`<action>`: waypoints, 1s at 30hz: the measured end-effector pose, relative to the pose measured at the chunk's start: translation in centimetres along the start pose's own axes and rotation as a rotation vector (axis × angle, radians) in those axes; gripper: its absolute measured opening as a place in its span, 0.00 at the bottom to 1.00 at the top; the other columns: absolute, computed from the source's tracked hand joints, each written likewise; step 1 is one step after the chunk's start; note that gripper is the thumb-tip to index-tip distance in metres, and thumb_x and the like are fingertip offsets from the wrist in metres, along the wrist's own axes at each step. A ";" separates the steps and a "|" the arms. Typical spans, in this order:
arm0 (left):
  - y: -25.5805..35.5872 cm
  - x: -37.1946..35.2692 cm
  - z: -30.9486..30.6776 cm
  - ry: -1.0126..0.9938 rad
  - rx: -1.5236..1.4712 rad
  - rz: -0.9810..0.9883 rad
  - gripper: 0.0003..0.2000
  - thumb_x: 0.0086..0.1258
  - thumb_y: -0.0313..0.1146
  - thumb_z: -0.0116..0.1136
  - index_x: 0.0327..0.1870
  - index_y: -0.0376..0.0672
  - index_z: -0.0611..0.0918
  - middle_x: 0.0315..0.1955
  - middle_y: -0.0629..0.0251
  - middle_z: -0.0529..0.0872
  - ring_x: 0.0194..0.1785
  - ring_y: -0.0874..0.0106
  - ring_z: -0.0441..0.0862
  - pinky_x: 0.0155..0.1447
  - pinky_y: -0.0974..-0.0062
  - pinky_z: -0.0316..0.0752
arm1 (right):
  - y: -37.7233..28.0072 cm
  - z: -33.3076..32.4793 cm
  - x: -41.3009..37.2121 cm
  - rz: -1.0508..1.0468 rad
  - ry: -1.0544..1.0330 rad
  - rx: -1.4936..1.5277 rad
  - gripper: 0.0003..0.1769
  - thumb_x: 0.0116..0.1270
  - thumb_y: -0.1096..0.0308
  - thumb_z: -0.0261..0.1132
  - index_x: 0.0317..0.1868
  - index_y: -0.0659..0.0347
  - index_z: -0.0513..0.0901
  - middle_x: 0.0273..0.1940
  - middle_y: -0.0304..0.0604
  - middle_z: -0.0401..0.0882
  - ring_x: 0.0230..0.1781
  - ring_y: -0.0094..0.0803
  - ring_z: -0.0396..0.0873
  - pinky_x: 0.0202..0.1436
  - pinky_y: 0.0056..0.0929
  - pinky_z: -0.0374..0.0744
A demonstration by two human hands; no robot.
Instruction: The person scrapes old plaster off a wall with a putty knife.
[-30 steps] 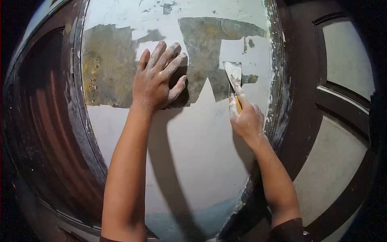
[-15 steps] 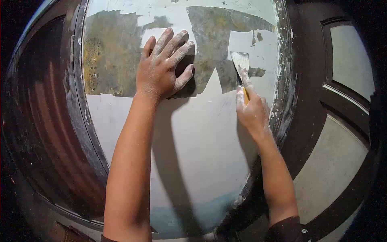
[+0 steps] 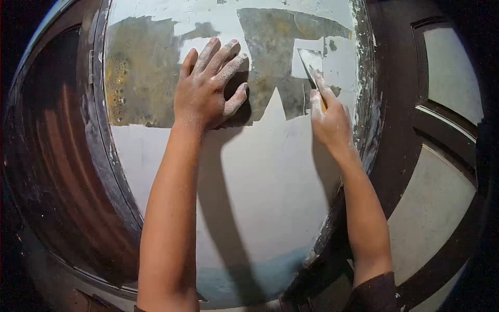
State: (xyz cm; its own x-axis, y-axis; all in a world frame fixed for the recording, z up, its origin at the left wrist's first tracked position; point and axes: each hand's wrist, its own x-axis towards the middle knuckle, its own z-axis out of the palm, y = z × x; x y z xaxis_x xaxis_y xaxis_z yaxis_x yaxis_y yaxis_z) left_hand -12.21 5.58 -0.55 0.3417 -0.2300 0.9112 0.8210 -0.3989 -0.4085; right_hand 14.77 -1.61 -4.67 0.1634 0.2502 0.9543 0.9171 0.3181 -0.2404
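Scraper (image 3: pixel 313 61): at 1 o'clock in the view, its paste-smeared blade over a white patch (image 3: pixel 338 60) on the wall (image 3: pixel 270 171); edge contact is hard to tell.
Right hand (image 3: pixel 333 124): at 2 o'clock, gripping the scraper by its yellow handle (image 3: pixel 324 107), one finger laid up along the blade, probably to press and steer it.
Left hand (image 3: pixel 201 100): at 11 o'clock, fingers spread, gripping nothing; it seems to lean on the wall, likely for balance, well apart from the blade.
Grey patch (image 3: pixel 266 49): at 12 o'clock, between left hand and scraper.
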 end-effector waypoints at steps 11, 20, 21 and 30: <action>0.0 -0.3 0.3 0.064 -0.016 0.001 0.24 0.68 0.49 0.66 0.65 0.59 0.83 0.76 0.78 0.76 0.81 0.64 0.69 0.84 0.49 0.59 | -1.6 -1.1 0.4 0.081 -0.111 -0.105 0.28 0.81 0.54 0.56 0.78 0.46 0.73 0.40 0.65 0.88 0.45 0.68 0.84 0.53 0.63 0.80; 0.0 -0.4 0.2 0.071 -0.033 -0.011 0.23 0.69 0.52 0.65 0.64 0.58 0.85 0.76 0.78 0.76 0.82 0.65 0.67 0.85 0.52 0.57 | 0.2 -0.8 -3.3 0.061 -0.152 -0.076 0.31 0.81 0.56 0.57 0.82 0.38 0.67 0.34 0.65 0.86 0.40 0.69 0.84 0.50 0.64 0.80; 0.0 -0.3 0.2 0.057 -0.010 -0.016 0.24 0.69 0.52 0.66 0.64 0.58 0.85 0.76 0.78 0.76 0.82 0.64 0.68 0.85 0.51 0.57 | 0.1 -1.1 -2.2 0.067 -0.133 -0.093 0.30 0.81 0.55 0.57 0.81 0.39 0.70 0.36 0.65 0.87 0.41 0.69 0.85 0.51 0.63 0.80; -0.1 -0.5 0.3 0.054 -0.019 -0.012 0.25 0.68 0.52 0.67 0.65 0.59 0.84 0.76 0.77 0.76 0.81 0.63 0.68 0.84 0.50 0.57 | -1.3 -0.2 -3.3 0.048 -0.110 -0.081 0.33 0.80 0.56 0.56 0.83 0.42 0.65 0.37 0.65 0.87 0.42 0.68 0.85 0.51 0.64 0.80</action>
State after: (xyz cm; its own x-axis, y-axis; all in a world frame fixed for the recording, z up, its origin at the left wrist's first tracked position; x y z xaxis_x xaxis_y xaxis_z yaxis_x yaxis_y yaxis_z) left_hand -12.27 6.02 -0.95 0.3068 -0.2725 0.9120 0.8159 -0.4181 -0.3994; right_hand 13.11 -3.06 -7.47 0.1709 0.3632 0.9159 0.9362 0.2300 -0.2659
